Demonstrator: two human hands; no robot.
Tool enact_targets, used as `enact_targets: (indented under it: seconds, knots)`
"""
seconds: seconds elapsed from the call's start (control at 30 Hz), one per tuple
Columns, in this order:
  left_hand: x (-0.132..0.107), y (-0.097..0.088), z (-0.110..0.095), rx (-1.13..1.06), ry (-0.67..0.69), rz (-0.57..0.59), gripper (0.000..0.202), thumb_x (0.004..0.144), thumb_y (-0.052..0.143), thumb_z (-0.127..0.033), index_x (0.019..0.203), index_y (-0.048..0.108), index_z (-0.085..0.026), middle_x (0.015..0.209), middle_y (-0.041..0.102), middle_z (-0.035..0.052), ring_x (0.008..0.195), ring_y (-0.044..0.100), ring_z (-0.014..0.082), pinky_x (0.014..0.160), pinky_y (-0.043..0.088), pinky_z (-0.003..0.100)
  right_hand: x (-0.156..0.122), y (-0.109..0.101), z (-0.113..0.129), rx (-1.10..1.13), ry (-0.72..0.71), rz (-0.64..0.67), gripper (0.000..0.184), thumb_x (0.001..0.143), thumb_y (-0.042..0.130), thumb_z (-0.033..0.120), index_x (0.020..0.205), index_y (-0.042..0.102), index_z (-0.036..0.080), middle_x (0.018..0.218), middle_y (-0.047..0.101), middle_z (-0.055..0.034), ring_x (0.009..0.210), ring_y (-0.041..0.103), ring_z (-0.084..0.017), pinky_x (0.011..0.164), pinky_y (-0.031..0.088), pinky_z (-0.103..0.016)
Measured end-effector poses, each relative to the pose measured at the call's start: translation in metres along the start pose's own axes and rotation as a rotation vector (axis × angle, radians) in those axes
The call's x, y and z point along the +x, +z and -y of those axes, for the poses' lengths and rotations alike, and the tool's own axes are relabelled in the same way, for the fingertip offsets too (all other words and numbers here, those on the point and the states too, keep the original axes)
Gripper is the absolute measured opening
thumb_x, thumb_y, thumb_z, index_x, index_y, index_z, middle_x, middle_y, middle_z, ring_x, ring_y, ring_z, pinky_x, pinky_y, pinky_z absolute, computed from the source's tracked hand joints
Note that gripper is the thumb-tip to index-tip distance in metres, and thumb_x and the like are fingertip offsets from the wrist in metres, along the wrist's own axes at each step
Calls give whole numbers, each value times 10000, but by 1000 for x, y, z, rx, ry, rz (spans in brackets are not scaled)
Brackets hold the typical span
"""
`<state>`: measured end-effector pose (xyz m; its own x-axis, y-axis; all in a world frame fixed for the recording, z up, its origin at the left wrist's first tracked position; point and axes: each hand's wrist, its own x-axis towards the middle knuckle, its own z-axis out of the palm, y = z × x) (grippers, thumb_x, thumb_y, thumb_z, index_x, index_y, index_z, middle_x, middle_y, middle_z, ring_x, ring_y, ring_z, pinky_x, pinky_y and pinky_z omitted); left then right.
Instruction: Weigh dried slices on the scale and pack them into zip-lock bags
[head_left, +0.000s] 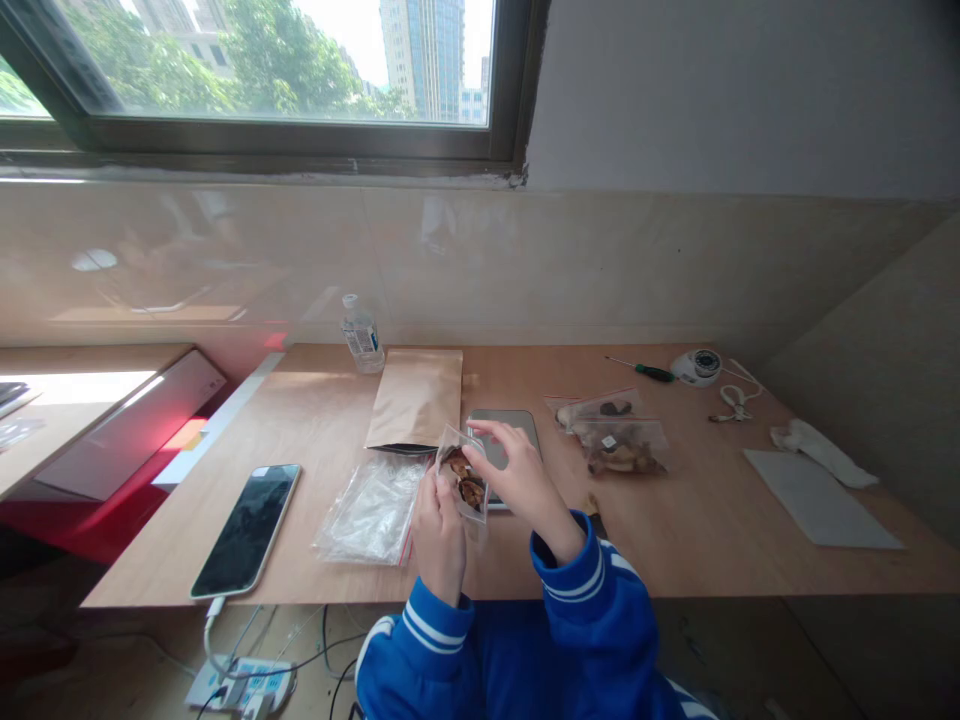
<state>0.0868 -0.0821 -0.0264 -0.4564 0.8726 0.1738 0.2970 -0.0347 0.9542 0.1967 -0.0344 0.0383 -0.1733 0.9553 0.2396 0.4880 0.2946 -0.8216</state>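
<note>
My left hand (439, 530) is closed on the side of a small clear zip bag (474, 513) with brown dried pieces (469, 488) inside. At the bag's upper right, my right hand (517, 470) has thumb and forefinger apart, the thumb tip touching or just over the bag. Behind the hands lies a flat grey device like a small scale (525, 425), partly covered by them. Left of the bag is a stack of clear zip bags (371, 510). A brown paper pouch (418, 395) lies beyond it, its dark mouth facing me.
Filled zip bags (622, 445) lie to the right. Farther off are a screwdriver (645, 370), a white dome camera (697, 367) with its cable, and a pale sheet (821, 500). A bottle (363, 338) stands at the back left. A phone (247, 530) charges near the front edge.
</note>
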Motion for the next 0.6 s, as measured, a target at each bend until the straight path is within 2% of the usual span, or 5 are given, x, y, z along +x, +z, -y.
enact_targets:
  seconds: [0.17, 0.23, 0.37, 0.5, 0.6]
  knots:
    - [1, -2, 3, -53, -73, -39, 436, 902, 353, -443, 1228, 526, -211, 1171, 606, 97, 1070, 575, 218, 861, 484, 340, -21, -2, -18, 12, -14, -20, 335, 884, 472, 366, 1186, 534, 237, 1224, 539, -79, 1161, 474, -223, 948, 431, -399]
    - [2, -2, 3, -70, -85, -47, 450, 898, 356, -462, 1232, 517, -207, 1196, 593, 99, 1072, 575, 215, 852, 489, 328, -34, 0, -23, 43, 14, 42, 435, 875, 488, 419, 1268, 460, 234, 1282, 503, -90, 1199, 459, -227, 966, 431, -403]
    - [0, -2, -3, -126, -169, -25, 481, 882, 367, -511, 1218, 509, -199, 1164, 603, 101, 1036, 591, 207, 796, 515, 302, -58, 11, -28, 61, 25, 112, 742, 753, 649, 479, 1378, 327, 241, 1365, 444, -102, 1263, 412, -257, 1030, 389, -436]
    - [-2, -3, -13, -279, -314, 32, 504, 857, 405, -537, 1217, 491, -195, 1157, 591, 113, 977, 611, 204, 687, 545, 284, -62, 18, -26, 75, 12, 56, 498, 856, 540, 414, 1310, 435, 238, 1302, 520, -88, 1218, 472, -228, 1021, 404, -417]
    - [-5, -2, -15, -341, -274, 49, 456, 846, 439, -525, 1155, 524, -201, 1118, 599, 104, 951, 620, 200, 669, 550, 279, -59, 20, -23, 109, -28, 19, 349, 898, 482, 366, 1222, 538, 251, 1211, 600, -67, 1137, 545, -214, 965, 454, -387]
